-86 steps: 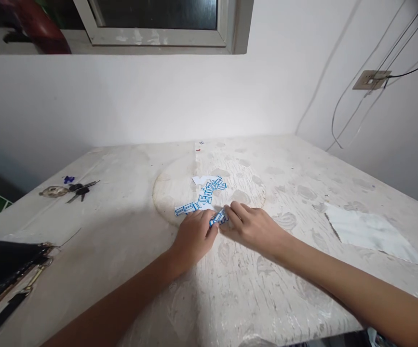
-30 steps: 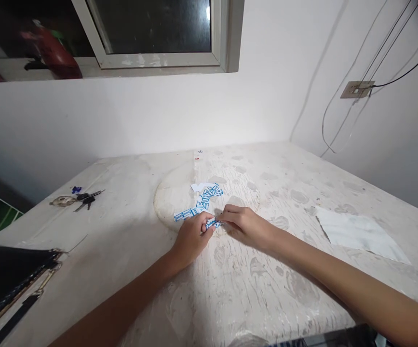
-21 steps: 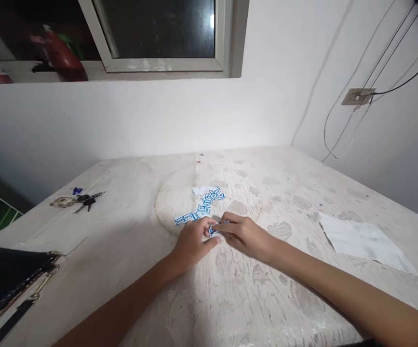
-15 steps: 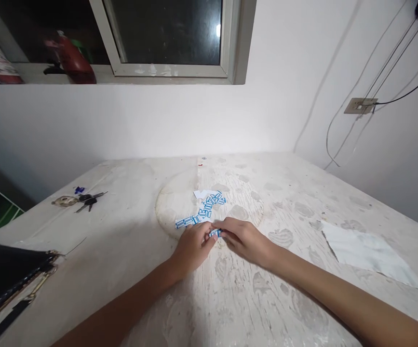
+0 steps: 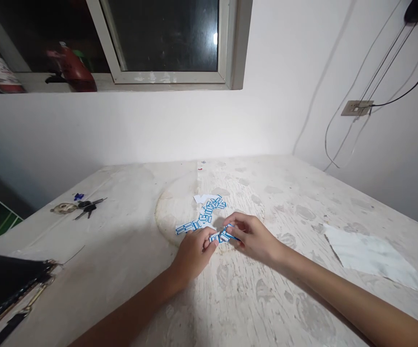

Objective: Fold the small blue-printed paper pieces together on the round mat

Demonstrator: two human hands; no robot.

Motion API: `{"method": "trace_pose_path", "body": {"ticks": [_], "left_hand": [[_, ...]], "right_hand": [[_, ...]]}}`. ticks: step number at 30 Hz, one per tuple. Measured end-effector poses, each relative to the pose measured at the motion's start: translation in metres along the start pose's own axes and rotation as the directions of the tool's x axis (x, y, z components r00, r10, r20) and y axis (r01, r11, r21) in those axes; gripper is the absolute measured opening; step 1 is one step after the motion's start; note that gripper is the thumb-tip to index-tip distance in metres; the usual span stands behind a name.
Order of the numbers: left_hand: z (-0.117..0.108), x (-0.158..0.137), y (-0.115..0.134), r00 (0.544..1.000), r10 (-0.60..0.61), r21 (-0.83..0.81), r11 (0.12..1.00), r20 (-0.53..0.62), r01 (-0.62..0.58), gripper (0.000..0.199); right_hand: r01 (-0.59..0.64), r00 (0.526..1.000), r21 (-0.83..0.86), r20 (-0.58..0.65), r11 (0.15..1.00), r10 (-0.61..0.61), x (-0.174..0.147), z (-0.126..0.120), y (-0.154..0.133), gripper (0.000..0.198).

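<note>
Small white paper pieces with blue printed outlines (image 5: 224,234) are held between my two hands, just above the table. My left hand (image 5: 194,250) is closed, its thumb and fingers pinching their left end. My right hand (image 5: 254,236) grips the right side with bent fingers and thumb. Whether this is one piece or several I cannot tell. Right beyond the hands, a slanting row of similar blue-and-white paper pieces (image 5: 206,215) lies on the table, partly behind my left hand. A plain white scrap (image 5: 200,198) rests at the row's far end.
Keys (image 5: 88,206) with a metal tag lie at the left, beside a small blue piece (image 5: 79,196). A black bag (image 5: 9,284) with a zip occupies the left front edge. On the right is a white cloth-like sheet (image 5: 371,253). Bottles (image 5: 76,70) stand on the window sill.
My right hand has shifted slightly right and its fingers have lifted, so more of the blue-and-white paper shows between the hands. My left hand stays pinched. The view has tilted slightly.
</note>
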State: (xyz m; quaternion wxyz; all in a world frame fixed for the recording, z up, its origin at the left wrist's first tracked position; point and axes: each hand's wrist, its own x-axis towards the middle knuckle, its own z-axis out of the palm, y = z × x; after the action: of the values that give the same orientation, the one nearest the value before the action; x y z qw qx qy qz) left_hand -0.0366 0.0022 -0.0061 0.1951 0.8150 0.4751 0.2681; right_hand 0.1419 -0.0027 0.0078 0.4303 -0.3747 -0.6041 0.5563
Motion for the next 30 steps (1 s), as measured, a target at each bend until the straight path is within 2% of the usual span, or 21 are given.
{"method": "trace_pose_path", "body": {"ticks": [5,8,12,19,25,30], "left_hand": [[-0.001,0.0,0.002,1.0,-0.019,-0.006,1.0,0.024,0.019,0.014],[-0.001,0.0,0.002,1.0,-0.02,0.013,1.0,0.018,0.02,0.013],[-0.002,-0.001,0.003,1.0,-0.016,0.019,1.0,0.019,0.016,0.014],[-0.003,-0.003,0.006,0.999,-0.008,0.035,0.999,0.033,0.007,0.023],[-0.002,-0.002,0.004,1.0,0.024,0.111,0.993,0.015,-0.025,0.014],[-0.002,-0.002,0.003,1.0,0.014,0.129,0.992,0.004,-0.015,0.016]], "right_hand": [[-0.047,0.999,0.087,-0.021,0.995,0.049,-0.002,0.01,0.01,0.019],[-0.066,0.998,0.07,-0.009,0.995,0.066,-0.003,0.015,0.018,0.02],[-0.06,0.996,0.022,-0.062,0.998,0.061,-0.004,0.018,0.023,0.019],[0.009,0.996,-0.096,-0.086,0.995,-0.018,-0.003,0.021,0.019,0.015],[0.085,0.993,-0.253,-0.055,0.964,-0.102,-0.004,0.017,0.012,0.006],[0.105,0.992,-0.24,-0.042,0.965,-0.119,-0.001,0.004,0.004,0.02]]}}
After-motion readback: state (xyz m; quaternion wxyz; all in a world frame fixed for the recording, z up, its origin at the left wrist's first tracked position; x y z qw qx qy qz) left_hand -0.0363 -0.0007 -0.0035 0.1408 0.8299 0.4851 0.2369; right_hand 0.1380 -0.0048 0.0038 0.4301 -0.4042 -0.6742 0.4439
